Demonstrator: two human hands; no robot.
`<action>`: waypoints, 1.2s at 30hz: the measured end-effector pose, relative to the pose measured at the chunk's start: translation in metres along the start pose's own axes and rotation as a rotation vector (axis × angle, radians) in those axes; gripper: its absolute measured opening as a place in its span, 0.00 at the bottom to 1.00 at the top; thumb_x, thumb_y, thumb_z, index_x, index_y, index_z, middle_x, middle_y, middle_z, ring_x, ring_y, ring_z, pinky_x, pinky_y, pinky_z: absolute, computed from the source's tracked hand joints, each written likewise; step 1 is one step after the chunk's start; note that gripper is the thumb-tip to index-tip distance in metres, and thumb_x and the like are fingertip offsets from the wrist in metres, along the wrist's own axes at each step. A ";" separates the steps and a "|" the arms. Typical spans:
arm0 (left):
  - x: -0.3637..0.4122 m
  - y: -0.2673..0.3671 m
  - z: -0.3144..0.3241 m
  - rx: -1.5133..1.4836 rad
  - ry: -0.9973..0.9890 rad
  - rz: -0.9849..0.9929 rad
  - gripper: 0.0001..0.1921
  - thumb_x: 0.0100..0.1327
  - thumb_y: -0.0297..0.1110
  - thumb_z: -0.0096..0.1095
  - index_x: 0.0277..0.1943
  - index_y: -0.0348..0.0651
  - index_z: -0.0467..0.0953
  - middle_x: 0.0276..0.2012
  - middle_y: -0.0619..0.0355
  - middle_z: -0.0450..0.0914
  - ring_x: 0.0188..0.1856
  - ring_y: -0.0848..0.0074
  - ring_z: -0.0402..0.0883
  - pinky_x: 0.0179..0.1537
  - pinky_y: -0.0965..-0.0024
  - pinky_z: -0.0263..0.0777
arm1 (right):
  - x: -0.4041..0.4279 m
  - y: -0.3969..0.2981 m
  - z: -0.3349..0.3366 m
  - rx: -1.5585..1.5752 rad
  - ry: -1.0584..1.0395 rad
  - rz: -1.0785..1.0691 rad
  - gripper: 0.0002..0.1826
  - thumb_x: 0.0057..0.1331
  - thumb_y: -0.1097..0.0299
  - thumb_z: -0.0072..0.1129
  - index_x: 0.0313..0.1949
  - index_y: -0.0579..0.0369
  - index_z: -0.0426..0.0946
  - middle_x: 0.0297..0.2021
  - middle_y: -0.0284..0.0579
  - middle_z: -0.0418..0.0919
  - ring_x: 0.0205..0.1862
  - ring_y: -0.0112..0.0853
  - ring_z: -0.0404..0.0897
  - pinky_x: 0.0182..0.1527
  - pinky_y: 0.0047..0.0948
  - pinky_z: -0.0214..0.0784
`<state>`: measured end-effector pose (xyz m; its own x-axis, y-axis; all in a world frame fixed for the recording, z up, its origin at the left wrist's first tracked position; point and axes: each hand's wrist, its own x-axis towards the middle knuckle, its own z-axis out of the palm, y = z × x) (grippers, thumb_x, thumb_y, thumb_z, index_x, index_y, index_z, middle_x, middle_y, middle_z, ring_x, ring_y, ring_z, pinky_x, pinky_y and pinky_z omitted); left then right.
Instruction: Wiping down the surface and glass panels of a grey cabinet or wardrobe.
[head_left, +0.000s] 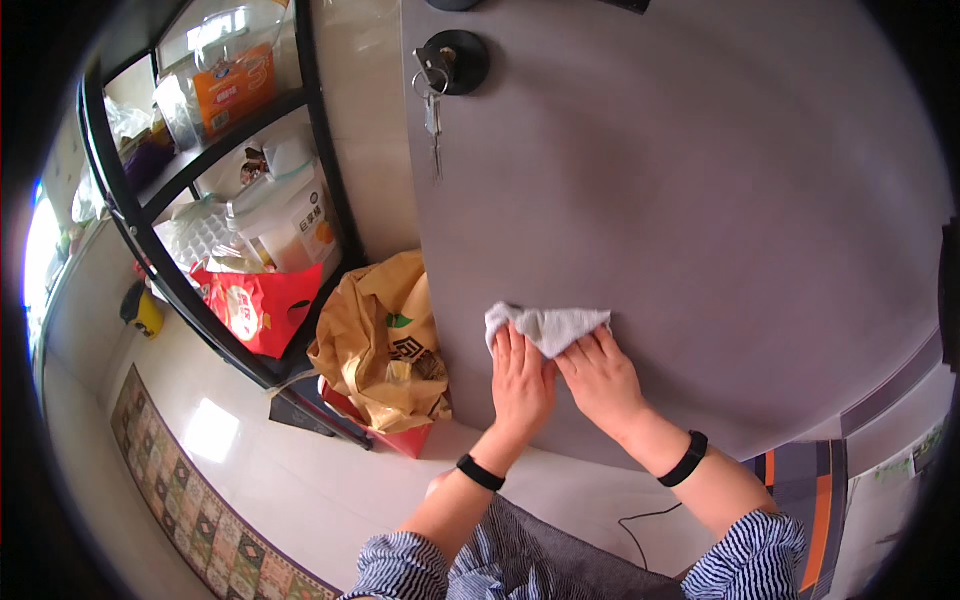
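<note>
A light grey cloth (559, 328) lies folded and bunched against the lower part of a grey door (637, 210). My left hand (519, 379) presses on the cloth's left part with its fingers pointing up the door. Against the right part rests my right hand (600, 373), its fingertips on the cloth; the two hands nearly meet at the thumbs. Both palms are hidden. Higher up at the door's left edge, a key (431, 66) sits in the round black lock (466, 64), with more keys hanging from its ring.
To the left stands a black metal shelf rack (225, 150) with plastic containers (281, 217) and a red bag (259, 304). A crumpled brown paper bag (390, 345) sits between rack and door. A patterned mat (210, 517), a dark cable (626, 525) and a striped mat (806, 510) lie on the floor.
</note>
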<state>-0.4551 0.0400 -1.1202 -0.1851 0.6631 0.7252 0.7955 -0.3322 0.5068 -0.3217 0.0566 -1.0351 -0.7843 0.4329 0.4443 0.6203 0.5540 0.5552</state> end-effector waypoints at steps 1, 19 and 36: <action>0.012 -0.003 -0.007 -0.005 0.014 0.032 0.35 0.62 0.27 0.60 0.70 0.24 0.57 0.70 0.29 0.57 0.75 0.32 0.48 0.73 0.40 0.47 | 0.010 0.001 -0.006 0.005 0.003 0.006 0.21 0.65 0.61 0.52 0.57 0.50 0.76 0.58 0.38 0.76 0.64 0.33 0.70 0.75 0.40 0.50; 0.012 -0.061 -0.028 -0.127 0.159 -0.214 0.33 0.70 0.25 0.48 0.76 0.34 0.50 0.77 0.33 0.40 0.79 0.42 0.35 0.77 0.51 0.35 | 0.081 -0.055 0.018 -0.228 0.029 -0.165 0.31 0.70 0.57 0.46 0.72 0.50 0.62 0.71 0.34 0.63 0.75 0.32 0.56 0.80 0.41 0.34; 0.112 -0.011 -0.091 -0.007 0.239 0.054 0.29 0.70 0.25 0.46 0.73 0.33 0.57 0.76 0.34 0.50 0.78 0.43 0.43 0.76 0.52 0.41 | 0.121 -0.008 -0.042 0.065 0.275 0.092 0.24 0.68 0.62 0.50 0.62 0.53 0.74 0.64 0.39 0.71 0.71 0.36 0.63 0.78 0.42 0.42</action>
<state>-0.5372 0.0568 -1.0023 -0.2743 0.4674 0.8404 0.8038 -0.3683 0.4672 -0.4215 0.0744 -0.9563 -0.6881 0.2791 0.6698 0.6801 0.5699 0.4612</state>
